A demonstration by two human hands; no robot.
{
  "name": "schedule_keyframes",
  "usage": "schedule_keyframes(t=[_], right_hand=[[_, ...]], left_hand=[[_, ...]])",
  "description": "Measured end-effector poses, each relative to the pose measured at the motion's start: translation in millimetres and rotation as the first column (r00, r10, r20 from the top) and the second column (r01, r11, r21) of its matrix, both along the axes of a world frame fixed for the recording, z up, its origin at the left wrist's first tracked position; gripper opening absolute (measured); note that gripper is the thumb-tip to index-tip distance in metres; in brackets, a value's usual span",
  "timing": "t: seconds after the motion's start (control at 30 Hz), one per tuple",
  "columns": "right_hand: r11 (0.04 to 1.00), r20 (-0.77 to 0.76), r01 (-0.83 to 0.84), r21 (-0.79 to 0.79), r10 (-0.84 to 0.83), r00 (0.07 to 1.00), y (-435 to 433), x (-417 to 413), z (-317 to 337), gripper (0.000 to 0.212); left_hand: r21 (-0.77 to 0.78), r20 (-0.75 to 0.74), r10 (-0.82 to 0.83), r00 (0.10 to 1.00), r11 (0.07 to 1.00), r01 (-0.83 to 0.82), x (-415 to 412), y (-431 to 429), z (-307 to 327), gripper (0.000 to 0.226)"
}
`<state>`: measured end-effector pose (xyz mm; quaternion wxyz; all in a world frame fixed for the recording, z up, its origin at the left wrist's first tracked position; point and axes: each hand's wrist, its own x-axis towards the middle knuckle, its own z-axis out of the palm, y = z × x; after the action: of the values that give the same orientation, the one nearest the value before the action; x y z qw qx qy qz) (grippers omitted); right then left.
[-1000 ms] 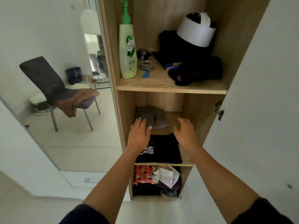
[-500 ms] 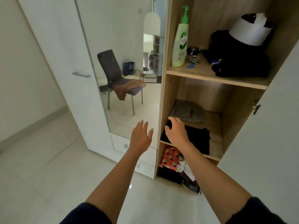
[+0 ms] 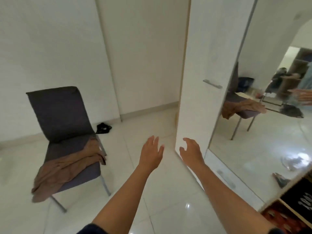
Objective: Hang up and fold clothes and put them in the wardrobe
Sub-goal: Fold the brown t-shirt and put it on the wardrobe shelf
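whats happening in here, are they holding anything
No. A person's left hand and right hand are both open and empty, held out over the floor. A brown garment lies draped on the dark chair, not yet folded. The wardrobe's mirrored door stands to the right.

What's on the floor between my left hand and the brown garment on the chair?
Only bare white floor tile separates the left hand from the brown garment in the head view.

A brown garment (image 3: 67, 168) is lying crumpled on the seat of the dark chair (image 3: 59, 115), hanging over its front edge. A folded black shirt (image 3: 298, 195) is resting on the wardrobe shelf (image 3: 293, 209) at right.
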<state>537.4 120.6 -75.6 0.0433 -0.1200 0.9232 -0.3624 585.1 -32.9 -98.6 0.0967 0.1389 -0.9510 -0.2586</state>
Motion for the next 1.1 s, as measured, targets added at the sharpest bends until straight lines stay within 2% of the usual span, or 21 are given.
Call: schedule_keyframes(t=[0.07, 0.23, 0.53, 0.83, 0.97, 1.1], right_hand=[[0.997, 0.024, -0.071, 0.008, 0.071, 0.997, -66, -51, -22, 0.047], [0.97, 0.033, -0.243, 0.0, 0.243, 0.969, -197, -26, -24, 0.044], [0.893, 0.079, -0.451, -0.008, 0.45, 0.89, -389, -15, -35, 0.044], [0.863, 0.157, -0.506, 0.009, 0.498, 0.853, -518, -68, -69, 0.043], [0.875, 0.211, -0.484, -0.013, 0.475, 0.854, -588, -122, -81, 0.043], [0.901, 0.275, -0.433, -0.028, 0.423, 0.863, -645, -176, -93, 0.042]], left_hand=[[0.032, 0.023, 0.096, 0.995, 0.995, -0.097, -36, -64, -22, 0.055], [-0.024, 0.027, 0.288, 0.957, 0.958, -0.287, 20, -196, -25, 0.054], [0.059, 0.022, 0.515, 0.857, 0.855, -0.515, 75, -368, -34, 0.053], [0.121, 0.096, 0.603, 0.792, 0.783, -0.61, 51, -487, -71, 0.054], [0.13, 0.119, 0.614, 0.78, 0.77, -0.625, 5, -553, -82, 0.054], [0.113, 0.166, 0.573, 0.803, 0.798, -0.593, -48, -613, -85, 0.054]])
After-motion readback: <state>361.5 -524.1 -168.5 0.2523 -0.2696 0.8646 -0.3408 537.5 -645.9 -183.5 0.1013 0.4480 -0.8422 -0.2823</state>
